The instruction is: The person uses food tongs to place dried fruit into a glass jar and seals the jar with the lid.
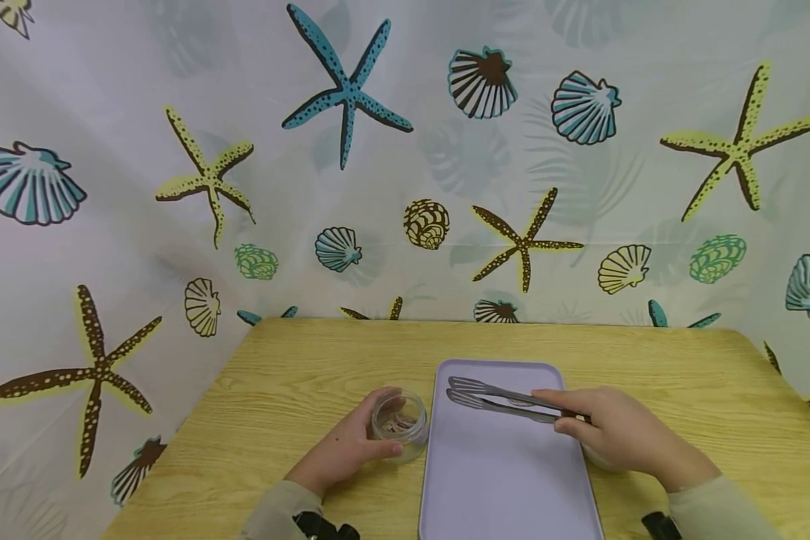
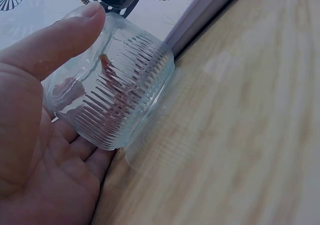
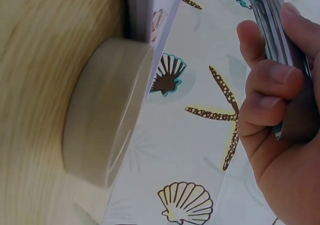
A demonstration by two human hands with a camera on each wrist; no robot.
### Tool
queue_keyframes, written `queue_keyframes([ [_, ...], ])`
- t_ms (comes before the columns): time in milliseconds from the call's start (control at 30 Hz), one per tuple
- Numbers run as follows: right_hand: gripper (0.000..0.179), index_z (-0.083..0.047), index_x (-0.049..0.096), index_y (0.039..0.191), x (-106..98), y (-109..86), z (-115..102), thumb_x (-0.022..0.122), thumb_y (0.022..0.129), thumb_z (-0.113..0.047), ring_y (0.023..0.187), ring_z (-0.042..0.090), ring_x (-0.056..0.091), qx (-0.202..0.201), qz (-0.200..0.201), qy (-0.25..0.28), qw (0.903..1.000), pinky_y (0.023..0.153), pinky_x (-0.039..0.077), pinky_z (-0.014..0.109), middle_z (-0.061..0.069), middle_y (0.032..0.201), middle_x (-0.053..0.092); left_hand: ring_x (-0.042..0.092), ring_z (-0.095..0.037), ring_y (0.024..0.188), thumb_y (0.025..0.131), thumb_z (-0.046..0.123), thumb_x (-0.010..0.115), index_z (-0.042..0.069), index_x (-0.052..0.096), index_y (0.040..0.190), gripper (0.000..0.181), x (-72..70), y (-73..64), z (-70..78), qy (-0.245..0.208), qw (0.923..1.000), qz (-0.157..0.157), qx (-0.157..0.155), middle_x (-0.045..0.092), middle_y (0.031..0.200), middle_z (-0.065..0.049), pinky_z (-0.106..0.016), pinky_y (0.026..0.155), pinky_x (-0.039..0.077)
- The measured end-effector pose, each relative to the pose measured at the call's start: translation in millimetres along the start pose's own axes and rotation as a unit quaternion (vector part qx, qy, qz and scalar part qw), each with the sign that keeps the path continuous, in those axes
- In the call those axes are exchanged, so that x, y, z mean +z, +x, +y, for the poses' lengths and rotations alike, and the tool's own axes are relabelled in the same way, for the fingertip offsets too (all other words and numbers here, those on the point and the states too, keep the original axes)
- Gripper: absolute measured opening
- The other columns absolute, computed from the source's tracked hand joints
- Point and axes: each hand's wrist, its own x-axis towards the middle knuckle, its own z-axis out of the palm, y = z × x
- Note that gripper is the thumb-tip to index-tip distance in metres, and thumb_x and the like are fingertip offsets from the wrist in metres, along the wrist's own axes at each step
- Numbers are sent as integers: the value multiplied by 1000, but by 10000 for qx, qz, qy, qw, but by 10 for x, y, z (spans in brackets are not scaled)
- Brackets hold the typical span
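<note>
My left hand [image 1: 351,442] is curled round a clear glass jar [image 1: 412,442] on the table, just left of the tray. Ribs run down the wall of the jar [image 2: 120,90], and brownish-pink pieces lie inside it. In my right hand [image 1: 621,431] I grip dark metal tongs [image 1: 499,397] by their handle end. Their slotted tips point left over the far part of a pale lilac tray [image 1: 506,480], parted by a narrow gap. A small brownish-pink piece [image 3: 159,25] shows at the tray in the right wrist view, its kind unclear.
A cream-coloured round bowl [image 3: 102,115] stands right of the tray, mostly hidden under my right hand in the head view. The wood-grain table [image 1: 324,352] reaches back to a white curtain [image 1: 391,277] printed with starfish and shells.
</note>
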Motion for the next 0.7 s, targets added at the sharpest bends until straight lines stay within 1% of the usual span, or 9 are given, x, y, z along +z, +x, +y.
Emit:
queue_keyframes([
  [100,44,-35,57,145,-27,-50,51,59,102,-41,111,13,63,17,18,-25,10000,84,54,38,0,133,65,34,-22,146,87,33,82,23,33,156,85,3,-2,0,10,10000,17,-25,42,156,-4,-49,119,22],
  [167,44,-35,57,145,-31,-73,85,59,101,-43,105,9,63,96,8,-40,9999,81,53,34,0,132,66,34,-22,146,87,33,82,24,33,156,84,3,-7,1,-16,10000,13,-35,42,156,-3,-50,119,23],
  [200,44,-34,58,144,-30,-82,101,61,101,-41,105,9,63,121,16,-60,9999,81,53,34,0,131,66,33,-22,146,88,32,82,24,33,156,84,3,-8,1,-26,10000,4,-31,42,156,-3,-50,118,23],
  [300,43,-32,60,143,-35,-95,144,65,100,-34,94,5,60,288,13,-143,9995,74,49,31,-1,129,68,33,-22,146,89,32,81,23,32,156,84,-2,-7,4,-43,10000,-28,6,41,156,-4,-50,118,23],
  [400,44,-30,61,142,-57,-104,181,66,99,-31,88,6,57,462,-28,-193,9987,72,46,31,-2,127,68,33,-22,146,89,31,80,22,32,157,83,-6,-3,1,-42,10000,-50,41,41,156,-3,-50,119,23],
  [433,44,-30,61,142,-66,-105,194,66,99,-33,85,7,56,520,-50,-201,9984,71,44,30,-3,126,68,33,-22,146,90,31,80,22,31,157,84,-7,-2,-1,-40,10000,-59,54,41,156,-4,-50,119,23],
  [533,44,-30,61,143,-86,-120,227,65,99,-35,83,8,54,605,-96,-184,9980,70,43,31,-3,127,68,33,-22,146,90,31,80,20,30,158,85,-6,2,-5,-74,9999,-77,68,41,156,-4,-50,118,23],
  [700,44,-34,60,142,-103,-156,299,65,99,-34,84,9,54,706,-112,-183,9973,69,43,32,-4,127,68,33,-23,146,90,30,80,18,31,158,85,-2,-1,5,-90,9999,-67,72,41,156,-5,-50,118,24],
])
